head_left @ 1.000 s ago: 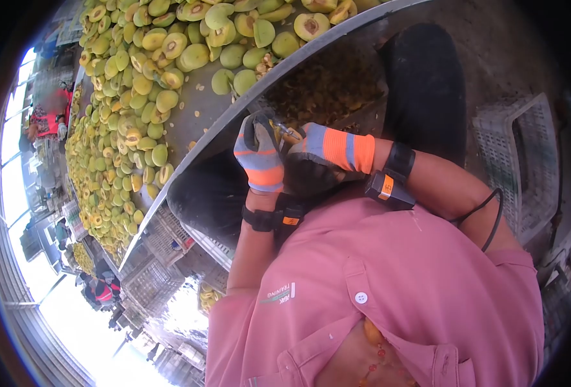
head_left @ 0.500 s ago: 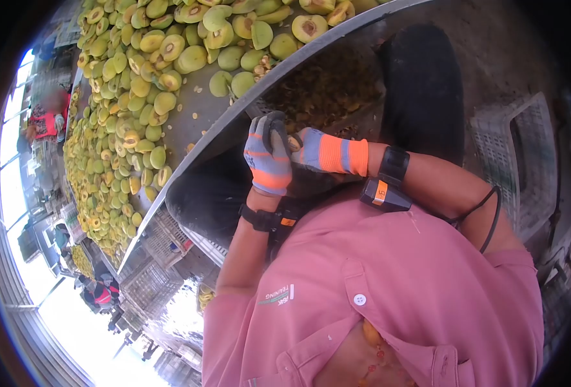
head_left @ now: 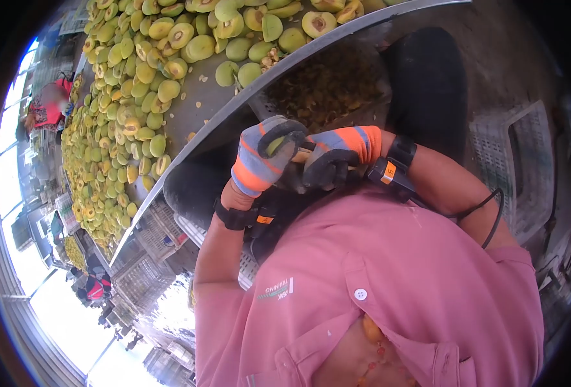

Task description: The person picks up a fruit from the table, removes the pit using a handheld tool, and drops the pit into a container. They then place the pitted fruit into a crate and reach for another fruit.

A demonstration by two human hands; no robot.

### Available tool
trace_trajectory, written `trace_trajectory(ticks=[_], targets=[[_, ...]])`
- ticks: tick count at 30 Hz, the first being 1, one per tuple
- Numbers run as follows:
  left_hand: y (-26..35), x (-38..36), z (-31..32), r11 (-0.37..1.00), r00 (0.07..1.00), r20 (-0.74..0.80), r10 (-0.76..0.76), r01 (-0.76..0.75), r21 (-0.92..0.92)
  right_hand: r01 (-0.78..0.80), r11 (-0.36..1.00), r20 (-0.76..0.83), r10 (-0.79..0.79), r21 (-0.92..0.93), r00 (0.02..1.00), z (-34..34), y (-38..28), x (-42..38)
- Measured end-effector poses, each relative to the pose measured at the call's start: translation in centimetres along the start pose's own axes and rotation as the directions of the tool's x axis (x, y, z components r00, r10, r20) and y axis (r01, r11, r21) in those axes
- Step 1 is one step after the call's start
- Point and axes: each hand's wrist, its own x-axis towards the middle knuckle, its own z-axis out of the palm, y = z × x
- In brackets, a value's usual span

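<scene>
Grey table (head_left: 211, 87) up top in the head view, loaded with halved fruit (head_left: 168, 90). Gloved left hand (head_left: 267, 153)'s got its fingers clamped round a green fruit piece (head_left: 274, 144) by the table edge. Right hand (head_left: 337, 157)'s curled just beside it, can't tell on what.

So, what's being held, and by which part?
The left hand holds green fruit, gripped part hidden; what the right hand holds is unclear.

Green fruit piece (head_left: 274, 146), mostly covered, in my left hand (head_left: 266, 156), near 12 o'clock; tan piece (head_left: 306, 147) at its 3 o'clock, partly hidden, identity unclear.
</scene>
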Motion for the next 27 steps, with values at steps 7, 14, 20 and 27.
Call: trace_trajectory(ticks=[7,14,20,27], targets=[[0.8,-0.2,2.0,0.879,0.927,-0.273,-0.258,0.108,-0.464,-0.043,0.926,0.084,0.012,0.375,0.996,2.8,-0.7,-0.5],[-1.1,-2.3,1.5,0.758,0.656,-0.536,-0.531,0.086,-0.646,0.348,0.819,-0.5,-0.087,0.457,0.862,-1.6,-0.7,2.0],[0.8,-11.0,-6.2,0.95,0.366,-0.905,-0.218,0.293,-0.111,0.207,0.944,-0.652,0.011,0.256,0.758,-0.3,-0.5,3.0],[-5.9,-22.4,-9.3,0.426,0.116,-0.785,-0.608,0.882,-0.2,0.147,0.985,-0.69,-0.046,0.088,0.723,-0.4,0.3,3.5]])
